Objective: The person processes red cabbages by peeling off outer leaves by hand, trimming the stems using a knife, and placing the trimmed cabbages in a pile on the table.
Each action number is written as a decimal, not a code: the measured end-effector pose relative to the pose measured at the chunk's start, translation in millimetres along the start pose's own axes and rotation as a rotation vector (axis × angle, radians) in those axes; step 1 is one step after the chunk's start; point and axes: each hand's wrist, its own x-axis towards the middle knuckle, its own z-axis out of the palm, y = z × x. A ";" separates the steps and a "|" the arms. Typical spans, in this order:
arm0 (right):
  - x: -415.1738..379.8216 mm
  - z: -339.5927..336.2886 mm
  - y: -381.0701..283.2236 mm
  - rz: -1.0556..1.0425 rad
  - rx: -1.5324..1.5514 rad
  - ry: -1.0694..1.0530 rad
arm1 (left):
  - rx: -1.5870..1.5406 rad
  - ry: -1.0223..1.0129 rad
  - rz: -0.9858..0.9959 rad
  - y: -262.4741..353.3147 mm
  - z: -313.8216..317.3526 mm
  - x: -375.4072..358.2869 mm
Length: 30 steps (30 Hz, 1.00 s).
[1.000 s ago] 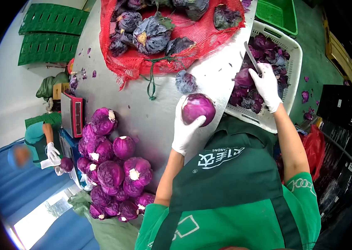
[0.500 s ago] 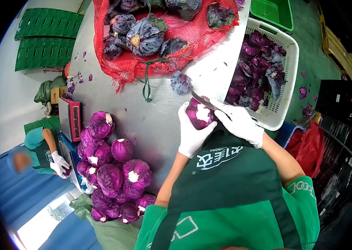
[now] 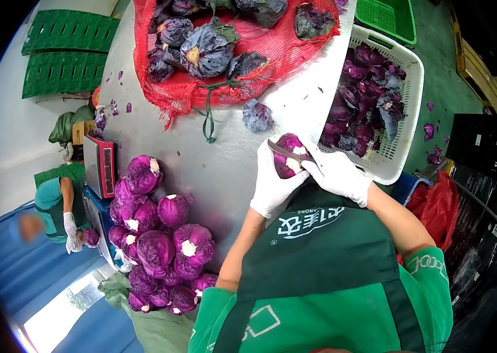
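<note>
My left hand point(image 3: 271, 187), in a white glove, is wrapped round a red cabbage point(image 3: 284, 167) in front of my apron. The white cut stem of the cabbage faces up. My right hand point(image 3: 341, 176), gloved too, grips a knife point(image 3: 284, 152) whose blade lies across the cabbage beside the stem. The knife's handle is hidden in my fingers. A loose outer leaf point(image 3: 257, 115) lies on the metal table point(image 3: 213, 170) just beyond my hands.
Trimmed cabbages point(image 3: 155, 252) are piled at the left. Untrimmed ones rest on a red mesh bag point(image 3: 172, 101) at the far side. A white crate point(image 3: 411, 112) of leaves stands at the right. Another person point(image 3: 54, 212) holds a cabbage near a scale point(image 3: 99, 165).
The knife blade has swung down from the cabbage's far edge to lie across its top. My left hand has turned the cabbage slightly. The other person's hands have shifted to the left.
</note>
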 end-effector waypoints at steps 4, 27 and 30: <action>6.4 5.1 2.4 0.022 0.066 0.031 | 0.084 -0.020 0.034 -7.9 -2.1 2.3; 19.7 -36.8 -22.2 0.073 0.226 -0.015 | 0.265 -0.097 0.224 -25.4 -24.4 3.4; 30.9 -23.4 -2.6 -0.025 0.326 0.060 | 0.152 -0.155 0.208 -25.7 -29.0 6.9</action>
